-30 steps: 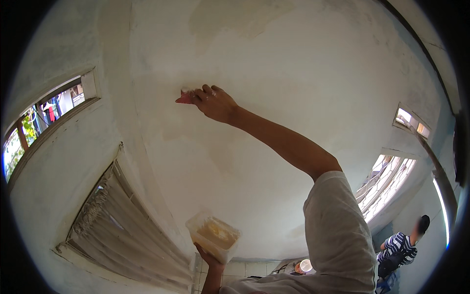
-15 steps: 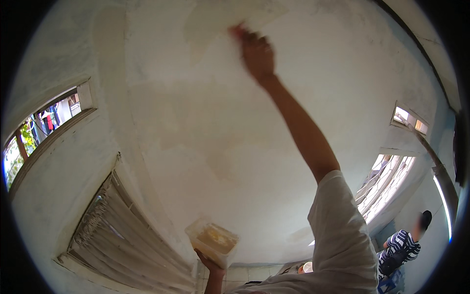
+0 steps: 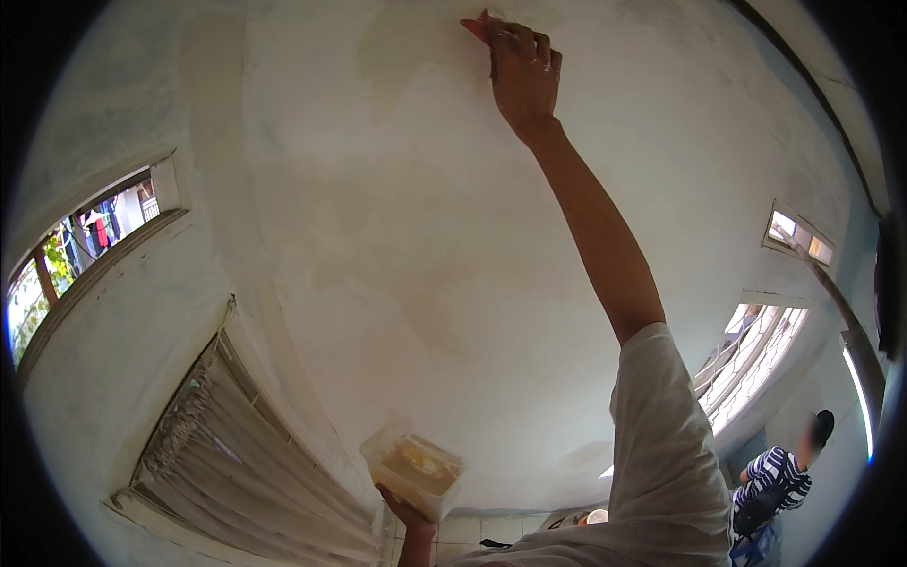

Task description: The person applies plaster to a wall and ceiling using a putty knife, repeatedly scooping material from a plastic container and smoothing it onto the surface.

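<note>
My right hand point(image 3: 526, 77), raised high against the pale wall point(image 3: 453, 236), grips a small red putty scraper point(image 3: 474, 30). Only the scraper's corners stick out past my fingers, and white smears mark the knuckles. Below, my left hand point(image 3: 410, 511) supports a clear plastic tub point(image 3: 436, 499) from underneath, fingers wrapped round its side. The tub is tilted so that its inside shows, with yellowish paste point(image 3: 420, 461) in it. Darker, damp-looking patches point(image 3: 387, 227) spread over the wall.
A curtained window point(image 3: 255, 454) lies at lower left, with a narrow opening point(image 3: 94, 227) above it. At right are a barred window point(image 3: 751, 364), a slanting pole point(image 3: 831, 293) and a lit tube point(image 3: 858, 397). A person in a striped top point(image 3: 777, 474) stands at lower right.
My right hand has moved up and to the right along the wall with the red putty scraper. The left hand and tub have barely shifted.
</note>
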Demonstrator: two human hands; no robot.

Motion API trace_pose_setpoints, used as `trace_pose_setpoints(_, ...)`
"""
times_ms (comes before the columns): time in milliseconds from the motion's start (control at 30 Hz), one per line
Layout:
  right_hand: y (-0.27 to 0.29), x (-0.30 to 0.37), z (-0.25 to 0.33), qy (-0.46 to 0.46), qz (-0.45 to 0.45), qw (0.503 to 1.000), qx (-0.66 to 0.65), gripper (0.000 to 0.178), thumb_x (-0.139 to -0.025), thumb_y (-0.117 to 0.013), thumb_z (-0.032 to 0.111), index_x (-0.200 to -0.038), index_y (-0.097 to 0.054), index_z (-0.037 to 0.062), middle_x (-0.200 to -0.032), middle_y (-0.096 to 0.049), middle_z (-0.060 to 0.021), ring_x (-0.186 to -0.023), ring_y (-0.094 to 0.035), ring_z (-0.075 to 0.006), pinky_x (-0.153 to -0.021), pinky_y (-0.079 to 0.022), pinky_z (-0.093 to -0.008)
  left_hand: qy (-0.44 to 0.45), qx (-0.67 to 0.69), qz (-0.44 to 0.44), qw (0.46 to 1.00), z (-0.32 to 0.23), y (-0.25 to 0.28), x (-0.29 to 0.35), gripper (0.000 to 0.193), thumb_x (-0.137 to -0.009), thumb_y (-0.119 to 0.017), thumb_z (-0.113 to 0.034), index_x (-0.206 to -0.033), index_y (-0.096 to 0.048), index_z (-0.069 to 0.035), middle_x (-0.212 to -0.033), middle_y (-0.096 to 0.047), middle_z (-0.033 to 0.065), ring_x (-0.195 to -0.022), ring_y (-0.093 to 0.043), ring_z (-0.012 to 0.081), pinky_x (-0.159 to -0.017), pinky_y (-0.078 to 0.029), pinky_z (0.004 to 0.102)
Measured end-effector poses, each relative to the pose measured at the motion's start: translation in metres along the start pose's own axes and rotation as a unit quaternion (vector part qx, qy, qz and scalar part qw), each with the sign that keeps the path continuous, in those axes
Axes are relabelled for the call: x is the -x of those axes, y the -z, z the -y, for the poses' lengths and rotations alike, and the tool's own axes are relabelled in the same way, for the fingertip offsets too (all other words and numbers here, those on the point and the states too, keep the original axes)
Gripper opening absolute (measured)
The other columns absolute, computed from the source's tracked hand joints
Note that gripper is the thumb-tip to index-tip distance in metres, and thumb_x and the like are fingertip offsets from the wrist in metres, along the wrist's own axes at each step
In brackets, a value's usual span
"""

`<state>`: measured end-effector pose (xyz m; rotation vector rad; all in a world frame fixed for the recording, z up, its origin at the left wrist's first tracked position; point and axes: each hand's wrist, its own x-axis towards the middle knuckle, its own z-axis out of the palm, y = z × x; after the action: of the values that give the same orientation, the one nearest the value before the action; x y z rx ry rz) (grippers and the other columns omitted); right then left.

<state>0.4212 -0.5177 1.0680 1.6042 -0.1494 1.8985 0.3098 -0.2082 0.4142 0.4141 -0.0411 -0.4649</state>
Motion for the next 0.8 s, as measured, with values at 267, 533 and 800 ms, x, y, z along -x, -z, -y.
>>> trace_pose_setpoints(267, 0.005, 0.13, 0.117, 0.27, 0.077, 0.95, -0.137, 0.041, -0.089, -0.062, 0.018, -0.127, -0.063, 0.0008, -0.126, -0.063, -0.0157, -0.106, -0.062, -0.0295, -0.084, -0.055, -0.0479, 0.01, -0.01, 0.027, 1.0, 0.011, 0.01, -0.006, 0.082, -0.097, -0.035, -0.075, -0.155, -0.03, -0.019, -0.153, -0.038, 0.004, -0.137, -0.041, 0.0247, -0.113, -0.038, 0.0412)
trace_pose_setpoints(533, 0.026, -0.005, 0.014, 0.008, 0.003, 0.974, -0.228, 0.045, -0.095, -0.05, 0.0, -0.129, -0.069, 0.0242, -0.126, -0.07, -0.0047, -0.111, -0.065, -0.026, -0.093, -0.055, -0.0378, -0.017, -0.021, 0.033, 0.999, -0.002, -0.013, -0.001, 0.082, -0.096, -0.034, -0.076, -0.155, -0.032, -0.02, -0.152, -0.041, 0.0037, -0.137, -0.043, 0.0272, -0.114, -0.038, 0.0445)
trace_pose_setpoints(800, -0.016, -0.119, -0.072, -0.123, 0.052, 0.991, -0.028, 0.028, -0.098, -0.052, 0.011, -0.12, -0.069, 0.0095, -0.111, -0.069, -0.0168, -0.102, -0.064, -0.0376, -0.086, -0.054, -0.0474, -0.014, 0.031, 0.032, 0.999, 0.013, -0.002, -0.012, 0.082, -0.096, -0.034, -0.077, -0.154, -0.033, -0.02, -0.151, -0.043, 0.0036, -0.136, -0.044, 0.0275, -0.113, -0.038, 0.0458)
